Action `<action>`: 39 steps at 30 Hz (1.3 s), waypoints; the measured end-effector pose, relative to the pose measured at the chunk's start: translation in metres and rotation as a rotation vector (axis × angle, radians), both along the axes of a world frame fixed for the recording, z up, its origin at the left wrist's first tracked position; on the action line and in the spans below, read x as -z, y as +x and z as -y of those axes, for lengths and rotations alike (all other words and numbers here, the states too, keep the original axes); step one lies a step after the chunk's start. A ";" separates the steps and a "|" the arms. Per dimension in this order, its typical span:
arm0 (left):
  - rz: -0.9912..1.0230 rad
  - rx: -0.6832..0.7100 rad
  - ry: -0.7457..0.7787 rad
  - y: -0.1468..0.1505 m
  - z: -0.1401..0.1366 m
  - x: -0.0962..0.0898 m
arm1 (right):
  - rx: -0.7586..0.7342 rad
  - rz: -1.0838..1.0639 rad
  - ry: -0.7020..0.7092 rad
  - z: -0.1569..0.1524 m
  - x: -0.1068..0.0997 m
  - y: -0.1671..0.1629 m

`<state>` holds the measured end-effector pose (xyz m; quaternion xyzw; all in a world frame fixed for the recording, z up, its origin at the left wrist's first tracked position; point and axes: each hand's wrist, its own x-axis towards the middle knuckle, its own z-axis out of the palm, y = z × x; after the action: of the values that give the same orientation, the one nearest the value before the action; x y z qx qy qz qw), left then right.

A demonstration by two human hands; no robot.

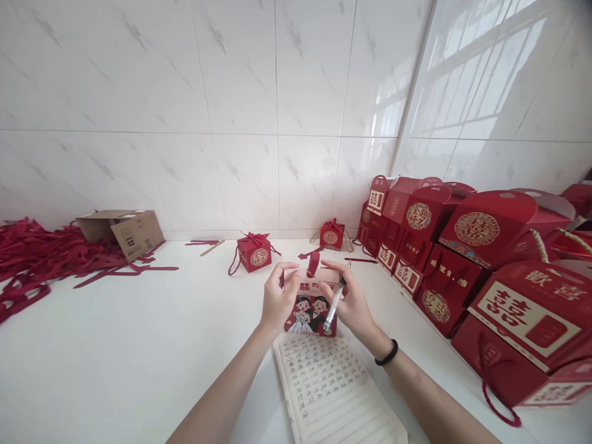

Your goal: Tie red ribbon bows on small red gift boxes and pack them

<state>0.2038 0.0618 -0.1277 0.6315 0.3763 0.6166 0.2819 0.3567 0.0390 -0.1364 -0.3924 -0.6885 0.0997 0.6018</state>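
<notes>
Between my hands stands a small red candy box (307,313) with a cartoon bride and groom on its front and a ribbon loop (313,264) at the top. My left hand (280,297) is closed on the box's left side, fingers curled at its upper edge. My right hand (352,302), wearing a black band at the wrist, is curled at the right side with a clear-barrelled pen (333,306) held in it. The pen slants across the box's front. Just below the box lies an open notebook (333,394) with rows of handwriting on its page.
Stacked red gift boxes (476,228) fill the right side. Two small red boxes, one left (254,253) and one right (332,235), stand near the tiled wall (240,92). At left, a cardboard box (136,234) lies beside a heap of red ribbons (41,253) on the white table (139,345).
</notes>
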 end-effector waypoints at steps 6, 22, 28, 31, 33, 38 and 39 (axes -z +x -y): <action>0.048 0.094 0.127 0.001 0.011 -0.009 | 0.046 0.020 0.103 0.007 0.004 -0.010; -0.106 0.147 0.243 0.001 0.019 -0.015 | -0.090 -0.183 -0.008 0.012 0.003 -0.015; -0.159 0.196 0.247 -0.003 0.017 -0.016 | -0.129 -0.293 -0.100 0.017 -0.009 -0.015; -0.191 0.177 0.222 -0.003 0.017 -0.016 | -0.163 -0.331 -0.194 0.018 -0.012 -0.013; -0.206 0.166 0.205 -0.003 0.017 -0.016 | -0.159 -0.329 -0.221 0.018 -0.014 -0.012; -0.215 0.147 0.226 -0.003 0.016 -0.016 | -0.140 -0.294 -0.220 0.017 -0.015 -0.011; -0.215 0.142 0.238 -0.003 0.016 -0.015 | -0.141 -0.290 -0.225 0.017 -0.015 -0.010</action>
<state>0.2012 0.0455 -0.1123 0.7476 0.2830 0.5643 0.2062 0.3463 0.0221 -0.1213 -0.3894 -0.6047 0.2737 0.6386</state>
